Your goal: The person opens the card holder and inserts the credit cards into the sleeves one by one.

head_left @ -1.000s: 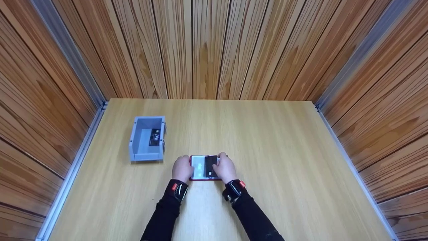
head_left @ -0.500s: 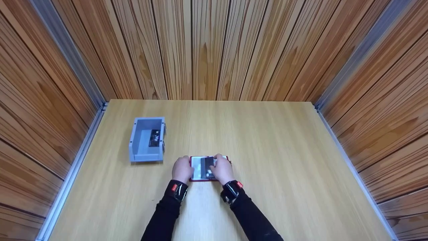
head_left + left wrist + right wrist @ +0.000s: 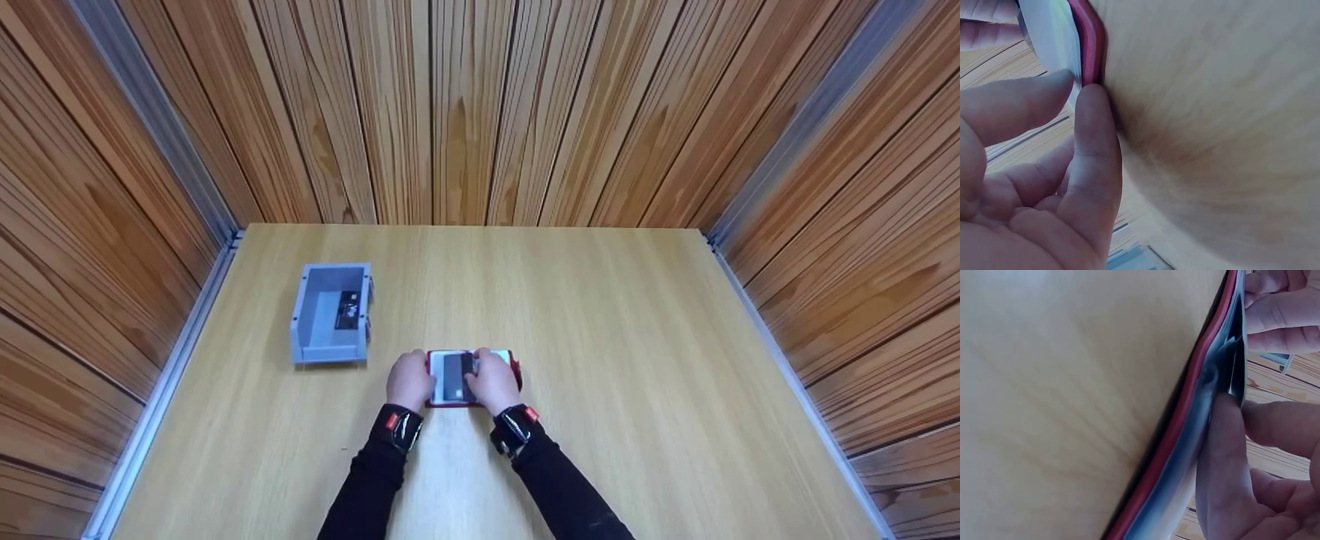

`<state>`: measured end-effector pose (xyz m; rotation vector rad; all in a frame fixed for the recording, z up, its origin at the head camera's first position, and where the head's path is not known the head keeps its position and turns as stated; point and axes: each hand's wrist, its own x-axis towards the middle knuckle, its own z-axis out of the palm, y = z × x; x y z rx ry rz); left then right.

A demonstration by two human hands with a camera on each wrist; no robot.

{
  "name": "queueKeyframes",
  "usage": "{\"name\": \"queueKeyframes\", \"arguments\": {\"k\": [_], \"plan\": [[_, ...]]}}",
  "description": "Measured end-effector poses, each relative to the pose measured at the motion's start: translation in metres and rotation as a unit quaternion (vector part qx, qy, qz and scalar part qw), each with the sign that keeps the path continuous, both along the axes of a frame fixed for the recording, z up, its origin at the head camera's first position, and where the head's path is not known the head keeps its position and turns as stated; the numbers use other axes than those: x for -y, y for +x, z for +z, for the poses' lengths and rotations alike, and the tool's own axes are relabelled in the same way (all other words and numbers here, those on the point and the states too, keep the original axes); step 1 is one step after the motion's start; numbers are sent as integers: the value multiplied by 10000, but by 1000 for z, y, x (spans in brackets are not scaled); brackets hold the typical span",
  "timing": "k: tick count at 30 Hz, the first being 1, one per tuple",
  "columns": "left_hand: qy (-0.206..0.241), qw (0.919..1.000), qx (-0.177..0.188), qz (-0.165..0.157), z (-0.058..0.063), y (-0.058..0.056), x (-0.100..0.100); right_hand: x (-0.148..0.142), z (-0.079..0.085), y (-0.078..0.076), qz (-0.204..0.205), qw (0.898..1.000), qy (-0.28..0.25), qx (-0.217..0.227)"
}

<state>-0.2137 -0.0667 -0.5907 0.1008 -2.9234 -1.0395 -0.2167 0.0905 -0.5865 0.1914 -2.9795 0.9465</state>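
Left hand (image 3: 410,380) had fingers clamped on the red-edged card holder (image 3: 437,384), well in from the back edge of the table (image 3: 615,337); right hand (image 3: 496,382) pinched the dark card (image 3: 454,377), which a skewed push could've jammed.

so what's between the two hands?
The red holder, with a dark card on top; the holder's far end extends past the right hand. Shows in the head view.
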Motion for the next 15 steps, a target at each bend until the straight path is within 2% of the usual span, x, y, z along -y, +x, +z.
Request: {"name": "queueKeyframes", "arguments": {"k": [6, 15], "plan": [[-1, 10000, -8, -25, -2, -1, 0, 3, -1, 1, 57, 9998, 162, -62], [28, 10000, 84, -42, 1, 0, 0, 6, 0, 3, 198, 9998, 17, 6]]}}
